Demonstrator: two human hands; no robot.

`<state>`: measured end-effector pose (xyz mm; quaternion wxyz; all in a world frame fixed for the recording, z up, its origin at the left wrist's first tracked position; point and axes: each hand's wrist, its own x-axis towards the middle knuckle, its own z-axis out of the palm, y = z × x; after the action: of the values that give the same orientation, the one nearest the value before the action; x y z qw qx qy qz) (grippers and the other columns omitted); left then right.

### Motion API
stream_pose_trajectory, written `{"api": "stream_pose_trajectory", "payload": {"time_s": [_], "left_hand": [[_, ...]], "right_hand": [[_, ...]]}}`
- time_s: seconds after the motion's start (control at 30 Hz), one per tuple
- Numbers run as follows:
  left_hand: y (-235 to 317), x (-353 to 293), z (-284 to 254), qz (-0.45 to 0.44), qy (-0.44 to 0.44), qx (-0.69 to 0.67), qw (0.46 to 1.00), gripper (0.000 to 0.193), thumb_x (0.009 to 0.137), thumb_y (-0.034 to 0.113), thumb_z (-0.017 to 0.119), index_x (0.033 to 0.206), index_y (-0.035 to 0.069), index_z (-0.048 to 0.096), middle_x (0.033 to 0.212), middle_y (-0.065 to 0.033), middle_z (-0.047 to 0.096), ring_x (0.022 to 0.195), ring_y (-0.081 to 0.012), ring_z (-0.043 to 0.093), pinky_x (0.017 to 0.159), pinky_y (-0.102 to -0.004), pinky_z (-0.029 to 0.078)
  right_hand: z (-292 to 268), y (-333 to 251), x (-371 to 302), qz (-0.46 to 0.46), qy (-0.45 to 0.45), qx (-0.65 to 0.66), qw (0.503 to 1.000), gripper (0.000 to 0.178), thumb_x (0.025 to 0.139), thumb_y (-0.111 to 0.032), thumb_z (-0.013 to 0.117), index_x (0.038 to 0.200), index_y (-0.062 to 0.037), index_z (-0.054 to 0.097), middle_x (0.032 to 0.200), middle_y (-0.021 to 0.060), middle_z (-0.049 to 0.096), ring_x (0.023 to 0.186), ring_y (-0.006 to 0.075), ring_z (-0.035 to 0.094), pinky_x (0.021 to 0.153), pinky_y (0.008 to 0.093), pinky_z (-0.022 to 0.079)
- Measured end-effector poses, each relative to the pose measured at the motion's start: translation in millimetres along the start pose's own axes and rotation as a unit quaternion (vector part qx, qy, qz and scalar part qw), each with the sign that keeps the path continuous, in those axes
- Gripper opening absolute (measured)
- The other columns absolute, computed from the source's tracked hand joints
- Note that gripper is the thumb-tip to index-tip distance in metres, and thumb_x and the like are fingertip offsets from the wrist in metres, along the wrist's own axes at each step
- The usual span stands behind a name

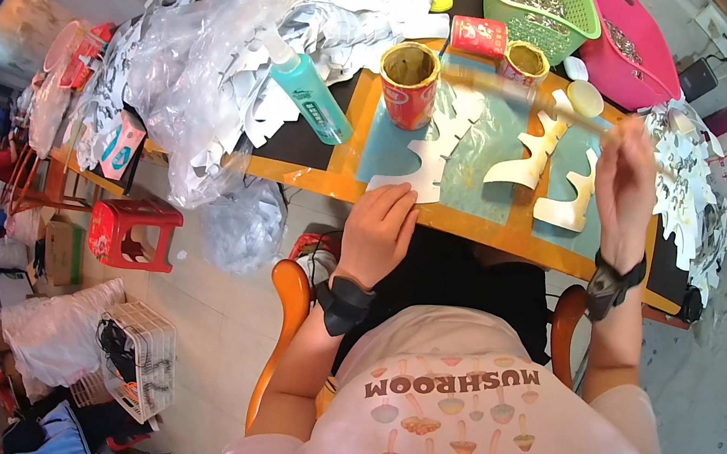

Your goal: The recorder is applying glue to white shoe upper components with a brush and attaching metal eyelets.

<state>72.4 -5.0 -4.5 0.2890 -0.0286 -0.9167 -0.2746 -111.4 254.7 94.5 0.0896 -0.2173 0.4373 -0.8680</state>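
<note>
"What do the containers hold?"
"I see brownish residue inside the red cylindrical tin [405, 106] and small silvery pieces heaped in the green plastic basket [547, 34]."
"Anything crowding it?"
"A turquoise plastic bottle [312, 99], left of the tin."
"My hands?"
"Left hand [382, 227] unclenched, fingertips on the white notched cutout [433, 158] near the table's edge, long axis running away, slightly rightward. Right hand [628, 168] pinches a blurred slender stick [586, 122]."

A red plastic stool [137, 210] stands near a white crate [152, 366].
</note>
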Motion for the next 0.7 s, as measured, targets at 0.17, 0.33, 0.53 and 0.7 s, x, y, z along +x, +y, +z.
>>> {"api": "stream_pose_trajectory", "payload": {"time_s": [0.17, 0.33, 0.53, 0.7], "left_hand": [[-5.7, 0.2, 3.8, -0.006, 0.001, -0.012, 1.000, 0.022, 0.081, 0.004, 0.070, 0.102, 0.001, 0.066, 0.107, -0.0138, 0.067, 0.098, -0.0334, 0.063, 0.086, -0.0395, 0.050], [-7.7, 0.1, 4.3, -0.009, 0.004, -0.018, 1.000, 0.021, 0.080, 0.004, 0.070, 0.100, 0.001, 0.066, 0.105, -0.0130, 0.068, 0.097, -0.0329, 0.063, 0.086, -0.0391, 0.050], [-7.8, 0.8, 4.6, -0.018, 0.008, -0.026, 0.999, 0.018, 0.080, 0.003, 0.070, 0.098, 0.001, 0.067, 0.105, -0.0118, 0.068, 0.096, -0.0320, 0.063, 0.086, -0.0386, 0.050], [-7.8, 0.4, 4.7, -0.021, 0.010, -0.026, 0.999, 0.018, 0.080, 0.002, 0.071, 0.098, 0.001, 0.068, 0.105, -0.0117, 0.069, 0.096, -0.0315, 0.063, 0.086, -0.0385, 0.050]], "right_hand": [[-16.4, 20.2, -56.3, 0.094, 0.033, -0.190, 0.977, 0.006, 0.089, -0.001, 0.062, 0.095, -0.0001, 0.062, 0.078, 0.0063, 0.066, 0.072, 0.0097, 0.063, 0.064, 0.0215, 0.051], [-16.3, 39.6, -68.1, 0.105, 0.026, -0.301, 0.947, 0.006, 0.088, 0.001, 0.066, 0.094, 0.0020, 0.064, 0.084, 0.0070, 0.067, 0.073, 0.0103, 0.065, 0.067, 0.0244, 0.055], [-12.3, 34.3, -71.7, 0.065, -0.079, -0.358, 0.928, 0.010, 0.082, 0.008, 0.067, 0.090, 0.0030, 0.067, 0.090, 0.0092, 0.068, 0.077, 0.0121, 0.065, 0.067, 0.0234, 0.053], [2.2, 26.2, -67.6, 0.021, -0.094, -0.431, 0.897, 0.014, 0.079, 0.010, 0.067, 0.090, 0.0021, 0.068, 0.091, 0.0097, 0.068, 0.077, 0.0128, 0.065, 0.066, 0.0233, 0.050]]}}
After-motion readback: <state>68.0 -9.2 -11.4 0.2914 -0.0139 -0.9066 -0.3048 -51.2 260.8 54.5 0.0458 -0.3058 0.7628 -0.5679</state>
